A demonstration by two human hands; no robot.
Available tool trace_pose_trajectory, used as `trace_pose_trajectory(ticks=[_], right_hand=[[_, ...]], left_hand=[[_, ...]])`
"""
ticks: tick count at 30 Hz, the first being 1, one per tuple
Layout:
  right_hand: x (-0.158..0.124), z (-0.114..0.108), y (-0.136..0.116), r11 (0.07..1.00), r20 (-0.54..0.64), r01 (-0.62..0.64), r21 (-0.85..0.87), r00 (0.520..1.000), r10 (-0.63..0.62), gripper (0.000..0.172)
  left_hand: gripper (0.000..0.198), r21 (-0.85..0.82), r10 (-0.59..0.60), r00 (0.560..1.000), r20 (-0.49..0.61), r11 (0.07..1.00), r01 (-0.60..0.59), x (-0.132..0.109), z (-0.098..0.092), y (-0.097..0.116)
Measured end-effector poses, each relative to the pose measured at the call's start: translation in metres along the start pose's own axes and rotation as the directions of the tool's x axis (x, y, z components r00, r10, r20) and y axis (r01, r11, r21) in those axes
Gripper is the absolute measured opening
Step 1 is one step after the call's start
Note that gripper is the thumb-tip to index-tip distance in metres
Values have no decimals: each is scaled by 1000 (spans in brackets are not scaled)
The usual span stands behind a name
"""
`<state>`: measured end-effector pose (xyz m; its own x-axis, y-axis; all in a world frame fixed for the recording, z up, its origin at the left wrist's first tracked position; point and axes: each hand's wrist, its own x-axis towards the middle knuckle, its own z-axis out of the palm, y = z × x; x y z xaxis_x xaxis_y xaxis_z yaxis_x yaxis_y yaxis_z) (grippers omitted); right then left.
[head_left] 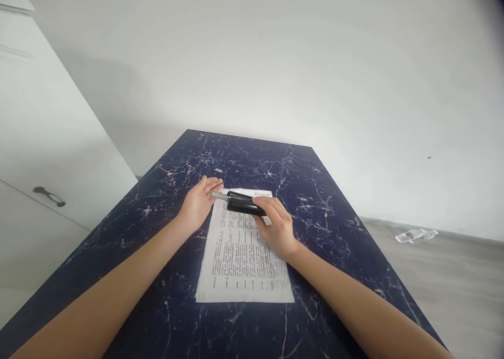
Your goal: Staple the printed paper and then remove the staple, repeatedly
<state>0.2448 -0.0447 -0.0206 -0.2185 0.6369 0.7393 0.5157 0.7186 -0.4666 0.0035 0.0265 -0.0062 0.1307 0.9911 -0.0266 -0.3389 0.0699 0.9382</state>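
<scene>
A black stapler [246, 206] lies sideways above the upper part of a printed paper sheet [240, 254], and its slim metal slide [219, 196] sticks out to the left. My right hand [277, 225] is closed around the stapler's right end, thumb below and fingers on top. At the slide's outer tip is my left hand [200, 200], its fingers stretched out and partly apart. The tip meets or overlaps those fingers; I cannot tell how firmly it is touched. Beyond the left hand, a small silvery strip [218, 170], perhaps staples, rests on the table.
The dark blue marble-patterned table [252, 330] narrows toward a pale wall [260, 60]. On the left stands a white cabinet [59, 123] with a dark handle [49, 196]. A crumpled clear plastic wrapper [416, 236] lies on the grey floor [444, 280] at right.
</scene>
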Motion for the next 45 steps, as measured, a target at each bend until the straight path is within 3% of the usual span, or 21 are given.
trace_pose_trajectory(ticks=[3, 7, 11, 21, 30, 45], right_hand=[[0, 0, 0, 978, -33, 168, -123, 984, -173, 53], [-2, 1, 1, 893, 30, 356, -275, 932, -362, 55], [-6, 2, 2, 817, 77, 461, -347, 882, -465, 48], [1, -5, -10, 661, 200, 616, -428, 778, -595, 31], [-6, -1, -1, 697, 199, 576, -427, 812, -549, 35], [-9, 0, 2, 709, 227, 564, -424, 824, -519, 35]], left_hand=[[47, -219, -218, 971, 101, 947, 236, -6, 8, -1], [38, -307, -305, 936, 178, 886, 347, -8, 13, 2], [20, -258, -353, 920, 168, 885, 387, -6, 12, 2], [18, -137, -309, 915, 258, 926, 352, -1, 5, -8], [19, -134, -267, 924, 276, 941, 312, -2, 3, -7], [19, -77, -293, 932, 213, 946, 315, -3, 5, -5]])
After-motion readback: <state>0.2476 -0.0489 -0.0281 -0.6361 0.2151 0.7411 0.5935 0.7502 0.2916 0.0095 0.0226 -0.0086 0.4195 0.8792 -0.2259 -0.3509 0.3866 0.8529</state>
